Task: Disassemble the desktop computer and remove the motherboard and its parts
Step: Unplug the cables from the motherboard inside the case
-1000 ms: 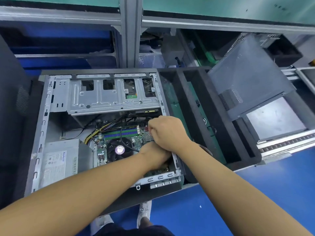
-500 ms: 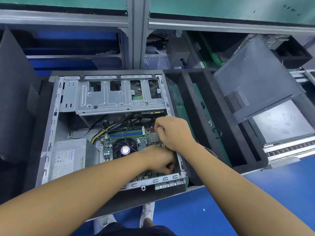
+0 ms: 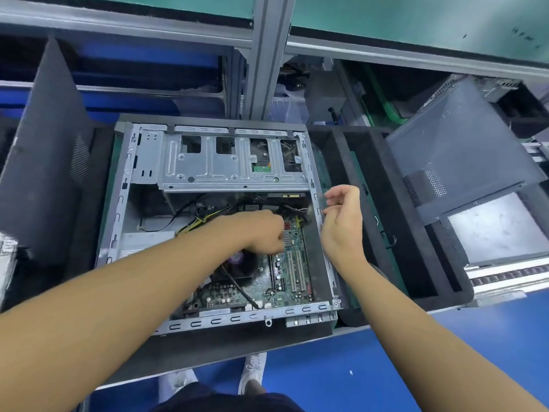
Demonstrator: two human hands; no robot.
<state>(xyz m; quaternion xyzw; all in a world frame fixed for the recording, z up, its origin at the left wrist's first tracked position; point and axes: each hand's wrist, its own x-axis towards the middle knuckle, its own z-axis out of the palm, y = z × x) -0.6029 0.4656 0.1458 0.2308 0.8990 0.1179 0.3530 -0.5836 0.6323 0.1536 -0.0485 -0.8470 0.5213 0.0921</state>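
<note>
Case [image 3: 124,203] is lying on its side, open face up, on a black foam tray [image 3: 371,233]. Motherboard [image 3: 292,263] is sitting inside, in the lower right part of the case, with its green face and white slots showing.

Left hand [image 3: 261,233] is reaching down into the case and resting on the board just above the fan [image 3: 237,260]. Its fingers are curling under; cannot tell whether they are gripping anything, the tips being hidden.

Right hand [image 3: 341,221] is hovering over the right rim of the case, clear of the board. Thumb and fingers are pinching a thin grey strip [image 3: 323,201]; it is too blurred to identify.

Yellow and black cables [image 3: 196,224] are running from the left side toward the left hand. Drive cage [image 3: 214,171] is spanning the far half of the case. Power supply [image 3: 145,240] is showing at the left wall, partly behind the left forearm.

A grey perforated side panel [image 3: 451,150] is leaning at the far right, well apart from the case. A dark panel [image 3: 44,173] is standing at the left. White shoes [image 3: 252,370] are showing on the blue floor [image 3: 356,367] below the tray edge
</note>
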